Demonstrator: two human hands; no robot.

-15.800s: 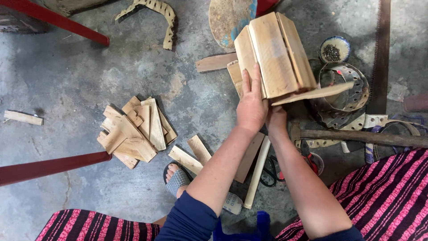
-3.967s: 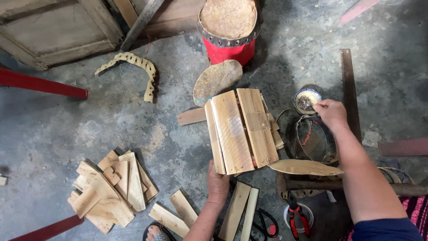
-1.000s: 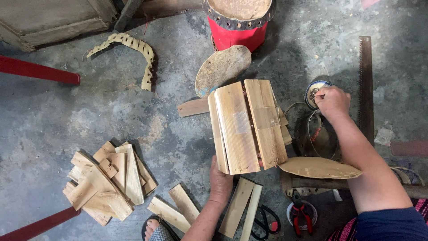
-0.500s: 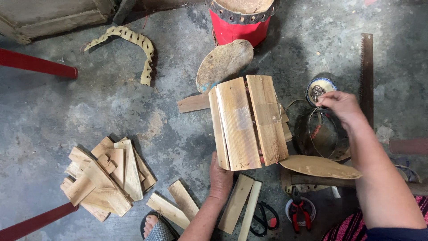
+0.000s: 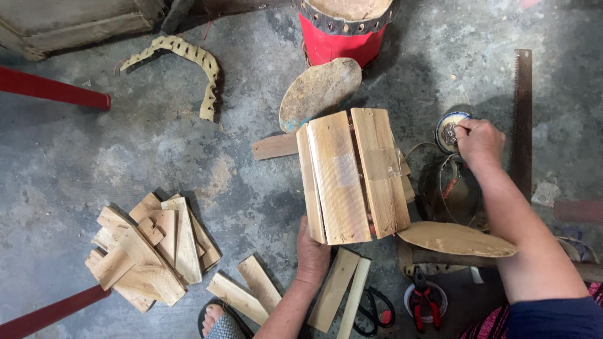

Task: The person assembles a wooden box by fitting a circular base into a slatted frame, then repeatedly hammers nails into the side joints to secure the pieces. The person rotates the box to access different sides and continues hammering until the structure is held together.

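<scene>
The slatted wooden barrel body (image 5: 352,176) is standing on the concrete floor (image 5: 125,157), its lower rim sitting in the left hand (image 5: 312,248), grip clamping that edge; off to its right, the right hand (image 5: 478,141) is pinching inside the small tin (image 5: 450,130)

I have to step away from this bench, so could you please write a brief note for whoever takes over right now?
Left hand: holds the bottom edge of the wooden stave assembly, standing it up off the floor.
Right hand: fingertips in the small round tin beside the saw.
Done: several staves already joined.
Left: loose wood pieces lie piled on the left, with more slats by the left wrist; pliers sit in a small container near the right arm.
</scene>
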